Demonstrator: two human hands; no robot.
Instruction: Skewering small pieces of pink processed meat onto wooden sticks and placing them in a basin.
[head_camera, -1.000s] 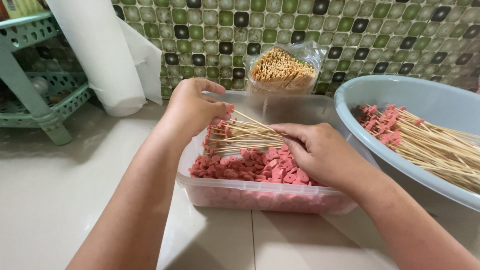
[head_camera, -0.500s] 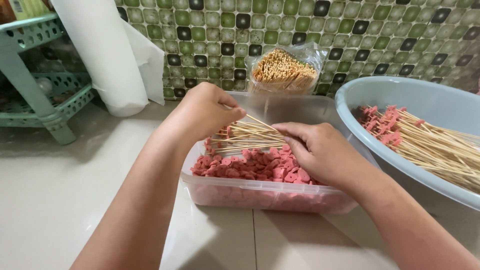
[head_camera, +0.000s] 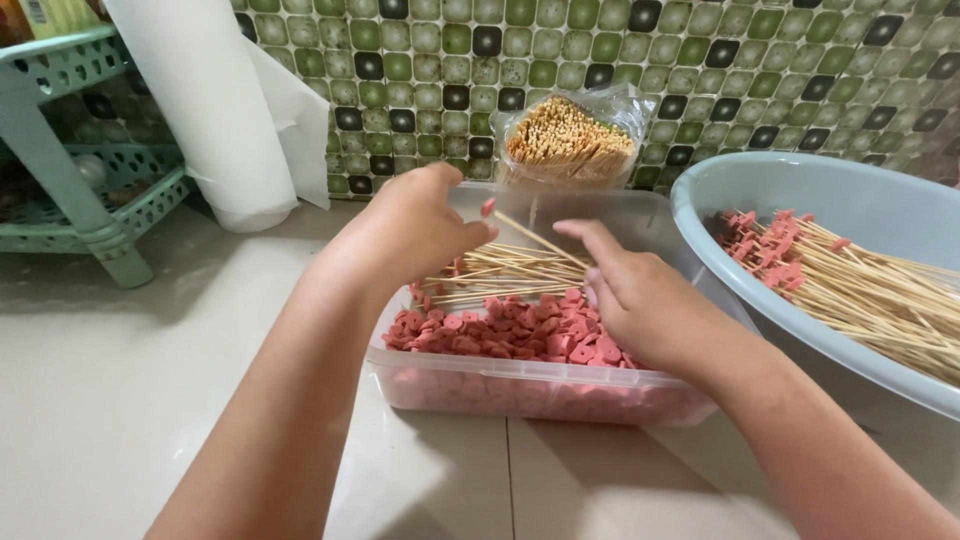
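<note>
Skewer (head_camera: 530, 235), thin bamboo, pink-tipped, tilted

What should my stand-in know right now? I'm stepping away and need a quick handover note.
Left hand: pinches one skewer with a sausage slice on its tip.
Right hand: open, empty, fingers toward that skewer, over the tub.
Tub: pink sausage slices, with loose skewers lying on them.
Done: a pile of loaded skewers in the blue basin.
Left: many slices; bare sticks in the bag behind.
</note>
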